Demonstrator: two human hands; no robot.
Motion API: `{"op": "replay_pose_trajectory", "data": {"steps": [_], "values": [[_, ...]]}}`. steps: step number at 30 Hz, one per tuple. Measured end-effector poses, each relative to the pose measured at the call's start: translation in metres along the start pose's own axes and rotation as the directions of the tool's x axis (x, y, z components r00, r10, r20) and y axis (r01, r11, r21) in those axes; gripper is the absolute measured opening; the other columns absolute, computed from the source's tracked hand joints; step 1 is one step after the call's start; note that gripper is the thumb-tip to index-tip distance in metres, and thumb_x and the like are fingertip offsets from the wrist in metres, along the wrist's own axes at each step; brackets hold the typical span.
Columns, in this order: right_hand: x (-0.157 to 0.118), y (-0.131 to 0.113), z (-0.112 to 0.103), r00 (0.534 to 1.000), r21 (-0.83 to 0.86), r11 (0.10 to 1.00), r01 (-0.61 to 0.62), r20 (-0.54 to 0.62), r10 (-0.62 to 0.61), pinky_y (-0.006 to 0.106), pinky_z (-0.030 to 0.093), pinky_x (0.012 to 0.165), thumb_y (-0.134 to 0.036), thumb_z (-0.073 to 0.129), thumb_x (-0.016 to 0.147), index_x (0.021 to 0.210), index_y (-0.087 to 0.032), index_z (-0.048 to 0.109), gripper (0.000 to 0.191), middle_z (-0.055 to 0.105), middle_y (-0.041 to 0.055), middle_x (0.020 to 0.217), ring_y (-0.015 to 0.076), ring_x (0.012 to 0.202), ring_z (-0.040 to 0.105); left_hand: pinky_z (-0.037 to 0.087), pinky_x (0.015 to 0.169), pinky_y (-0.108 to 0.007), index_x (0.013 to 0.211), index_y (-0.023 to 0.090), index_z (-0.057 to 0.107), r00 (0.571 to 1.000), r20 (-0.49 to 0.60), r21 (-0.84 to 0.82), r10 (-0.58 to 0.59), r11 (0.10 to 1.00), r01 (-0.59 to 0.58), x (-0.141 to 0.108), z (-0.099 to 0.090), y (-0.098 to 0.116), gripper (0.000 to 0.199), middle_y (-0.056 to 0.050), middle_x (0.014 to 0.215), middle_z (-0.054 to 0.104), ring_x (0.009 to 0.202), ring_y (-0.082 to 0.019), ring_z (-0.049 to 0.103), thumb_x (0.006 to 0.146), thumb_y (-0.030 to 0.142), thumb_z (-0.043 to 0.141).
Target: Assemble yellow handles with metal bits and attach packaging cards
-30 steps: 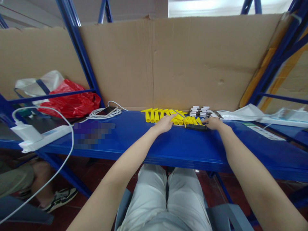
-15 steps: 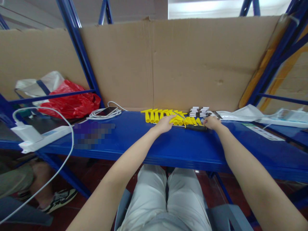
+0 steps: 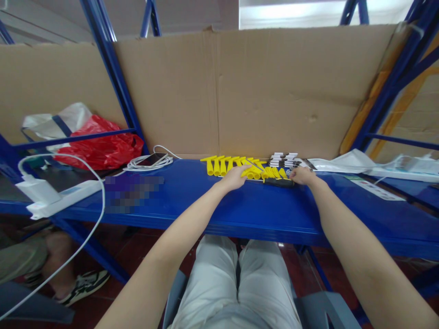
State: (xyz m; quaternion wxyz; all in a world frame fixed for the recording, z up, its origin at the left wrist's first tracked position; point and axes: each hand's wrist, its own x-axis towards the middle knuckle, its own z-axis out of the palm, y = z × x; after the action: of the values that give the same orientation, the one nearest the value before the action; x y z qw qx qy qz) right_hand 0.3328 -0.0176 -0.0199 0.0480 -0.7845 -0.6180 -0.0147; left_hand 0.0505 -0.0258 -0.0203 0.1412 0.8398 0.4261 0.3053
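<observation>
A row of yellow T-shaped plastic pieces (image 3: pixel 216 165) lies along the back of the blue table. My left hand (image 3: pixel 236 178) is at the middle of this row, its fingers closed around one of the yellow pieces. A thin grey rod (image 3: pixel 253 163) lies slantwise over the row. My right hand (image 3: pixel 302 175) is at the row's right end, fingers pinched together; what they hold is too small to make out. Close to its fingertips lies a black-handled tool (image 3: pixel 279 183), perhaps a screwdriver. Behind are stacked white-and-black strips (image 3: pixel 283 160) and small metallic parts (image 3: pixel 299 163).
Cardboard (image 3: pixel 267 91) walls off the back of the blue table (image 3: pixel 192 201). At left are a coiled white cable with a phone (image 3: pixel 153 159), a red plastic bag (image 3: pixel 103 144) and a power strip (image 3: pixel 68 194). White plastic wrapping (image 3: pixel 346 162) and a printed sheet (image 3: pixel 375 188) lie right. Another person's leg (image 3: pixel 58 256) shows lower left.
</observation>
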Motion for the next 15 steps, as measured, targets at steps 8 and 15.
{"op": "replay_pose_trajectory", "data": {"steps": [8,15], "values": [[0.002,0.0,0.002,0.999,0.036,0.999,-0.04,-0.025,0.041,0.058,0.042,0.102,-0.025,0.06,0.077,0.093,-0.023,0.076,0.023,0.068,0.0137,0.117,0.0371,0.125,0.052,0.033,0.117,-0.04,0.13,0.02,0.063,1.0,-0.01,-0.009,-0.001,1.0,0.001,0.0,0.0,0.001,0.051,-0.01,0.14,0.06,0.132,-0.025,0.054,0.083,0.001,0.059],[0.015,0.007,0.011,1.0,0.019,1.0,-0.021,-0.001,0.021,0.041,0.049,0.094,-0.022,0.056,0.077,0.092,-0.019,0.077,0.027,0.072,0.0138,0.103,0.0321,0.115,0.061,0.033,0.118,-0.037,0.138,0.016,0.057,0.999,0.035,0.116,0.019,0.993,-0.023,0.001,0.001,-0.002,0.052,-0.011,0.143,0.058,0.134,-0.023,0.052,0.087,0.005,0.057]]}}
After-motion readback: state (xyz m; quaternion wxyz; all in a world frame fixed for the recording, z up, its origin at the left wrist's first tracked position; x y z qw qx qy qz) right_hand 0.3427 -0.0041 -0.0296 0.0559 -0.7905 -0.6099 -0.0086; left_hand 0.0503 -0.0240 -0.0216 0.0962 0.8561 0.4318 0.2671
